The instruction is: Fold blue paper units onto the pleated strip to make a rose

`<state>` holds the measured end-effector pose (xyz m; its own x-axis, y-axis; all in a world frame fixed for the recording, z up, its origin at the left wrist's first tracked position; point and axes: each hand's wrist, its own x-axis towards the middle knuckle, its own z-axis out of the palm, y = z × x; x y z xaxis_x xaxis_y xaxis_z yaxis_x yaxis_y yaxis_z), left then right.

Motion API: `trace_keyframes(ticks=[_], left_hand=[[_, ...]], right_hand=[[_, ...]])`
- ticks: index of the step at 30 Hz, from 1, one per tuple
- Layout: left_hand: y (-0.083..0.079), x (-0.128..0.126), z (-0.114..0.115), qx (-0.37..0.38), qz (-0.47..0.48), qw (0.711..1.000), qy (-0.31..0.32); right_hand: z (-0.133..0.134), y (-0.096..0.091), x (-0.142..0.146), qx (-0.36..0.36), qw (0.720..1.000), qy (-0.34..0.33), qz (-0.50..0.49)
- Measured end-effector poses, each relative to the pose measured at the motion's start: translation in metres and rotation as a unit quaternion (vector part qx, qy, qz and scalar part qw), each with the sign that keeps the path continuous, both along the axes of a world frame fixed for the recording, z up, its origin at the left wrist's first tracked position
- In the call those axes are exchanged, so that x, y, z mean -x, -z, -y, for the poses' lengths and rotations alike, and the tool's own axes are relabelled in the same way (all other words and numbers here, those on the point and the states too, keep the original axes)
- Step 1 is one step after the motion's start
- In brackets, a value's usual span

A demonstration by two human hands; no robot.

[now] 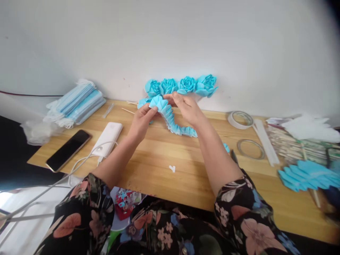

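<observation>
A long light-blue pleated strip [170,118] of papery material curves down from my hands to the tabletop, its loose end lying at the right. My left hand [142,118] pinches the fan-like upper end of it between thumb and fingers. Close by on the right, my right hand [187,109] has its fingers stretched toward the strip's upper part, thumb apart from them. Its fingertips are partly hidden behind the pleats, so contact cannot be made out. Just behind stand several finished blue flowers [187,85] in a row against the wall.
At left are a stack of face masks [79,102], a black phone [68,150] and a white power bank [107,139] with a cable. Tape rolls [240,120], white strips [266,141] and another pleated blue piece [309,175] lie right. White scraps [172,168] lie in front.
</observation>
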<state>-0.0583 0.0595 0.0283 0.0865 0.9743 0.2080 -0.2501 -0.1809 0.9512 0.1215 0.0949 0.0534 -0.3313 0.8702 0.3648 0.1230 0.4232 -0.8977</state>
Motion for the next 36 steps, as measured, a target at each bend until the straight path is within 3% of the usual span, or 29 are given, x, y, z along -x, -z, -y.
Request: trace_keyframes(ticks=[5,7,9,11,15,18,20,25,27,29,32,36], left_hand=[[-0.001,-0.012,-0.006,0.002,0.028,1.000,0.015],[0.003,-0.014,-0.005,0.009,0.043,0.999,0.019],[0.007,-0.014,-0.005,0.022,0.051,0.998,0.008],[0.010,-0.014,-0.005,0.037,0.054,0.998,-0.014],[0.014,-0.013,-0.005,0.052,0.062,0.996,-0.027],[0.018,-0.012,-0.005,0.051,0.068,0.996,-0.024],[0.021,-0.011,-0.005,0.050,0.064,0.997,-0.019],[0.025,-0.010,-0.003,0.050,0.056,0.997,-0.017],[0.024,-0.011,-0.002,0.046,0.058,0.997,-0.010],[0.022,-0.012,-0.002,0.043,0.061,0.997,-0.006],[0.021,-0.014,-0.001,0.042,0.066,0.997,-0.005],[0.020,-0.015,-0.002,0.048,0.065,0.997,-0.004]], right_hand=[[0.018,-0.032,-0.038,-0.050,0.994,0.046,0.084],[0.043,-0.043,-0.067,-0.076,0.982,0.087,0.149],[0.081,-0.040,-0.099,-0.093,0.959,0.138,0.231],[0.126,-0.021,-0.129,-0.106,0.923,0.198,0.312],[0.212,0.042,-0.158,-0.063,0.855,0.309,0.412],[0.247,0.078,-0.158,-0.025,0.822,0.335,0.461],[0.256,0.088,-0.161,-0.020,0.804,0.365,0.469],[0.251,0.080,-0.194,-0.014,0.772,0.422,0.475],[0.237,0.072,-0.203,-0.035,0.774,0.420,0.472],[0.214,0.065,-0.202,-0.055,0.812,0.382,0.438],[0.165,0.061,-0.188,-0.012,0.903,0.268,0.334],[0.107,0.063,-0.175,0.018,0.923,0.209,0.322]])
